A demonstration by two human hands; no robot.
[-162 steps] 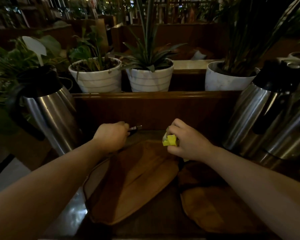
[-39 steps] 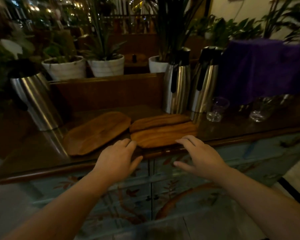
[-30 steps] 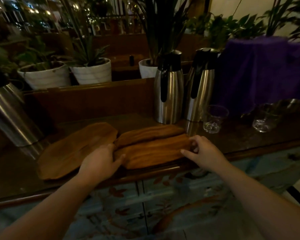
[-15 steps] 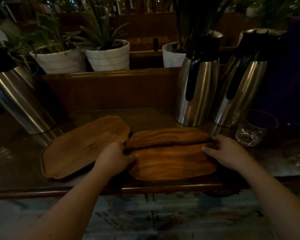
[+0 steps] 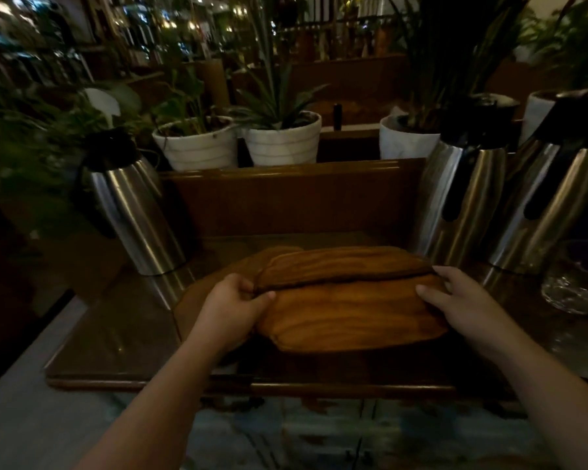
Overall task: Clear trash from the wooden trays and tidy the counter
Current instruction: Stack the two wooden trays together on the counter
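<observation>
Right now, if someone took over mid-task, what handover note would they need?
Left hand: grip closed on the left end of the two wooden trays.
Right hand: holding their right end.
Trays: the pair sits partly on top of a third tray, on the counter between the steel jugs.
Done: no trash visible on the trays.
Left: finish stacking, square the pile. A glass stands at right.

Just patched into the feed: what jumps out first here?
Dead centre, two wooden trays sit near the counter's front edge, the left hand and right hand each with a grip on an end. Steel flasks flank them: one at left, two at right, with white plant pots behind.
</observation>
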